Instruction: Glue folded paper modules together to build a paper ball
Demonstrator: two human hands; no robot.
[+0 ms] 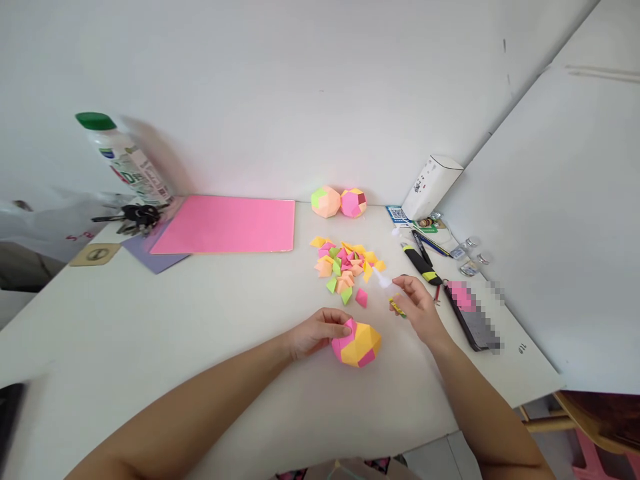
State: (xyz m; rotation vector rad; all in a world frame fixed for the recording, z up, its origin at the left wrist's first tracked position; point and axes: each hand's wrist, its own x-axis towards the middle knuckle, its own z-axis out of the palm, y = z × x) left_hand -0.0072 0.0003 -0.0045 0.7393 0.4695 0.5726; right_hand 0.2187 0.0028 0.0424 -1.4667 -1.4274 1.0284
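Note:
My left hand (317, 331) rests on the white table (200, 333) with its fingers curled against a pink and yellow paper ball (357, 344), holding it in place. My right hand (417, 305) is just right of the ball, fingers closed on a small glue tube (393, 293) with a whitish tip and a yellow label. A pile of small folded paper pieces (346, 267) in pink, yellow, orange and green lies just beyond both hands. One loose pink piece (361, 297) sits between the pile and the ball.
Two finished paper balls (339, 202) stand by the wall. Pink sheets (227, 224) lie at back left, beside keys (134, 218) and a green-capped bottle (125, 163). At right are a white box (431, 187), pens (423, 260) and a phone (473, 313).

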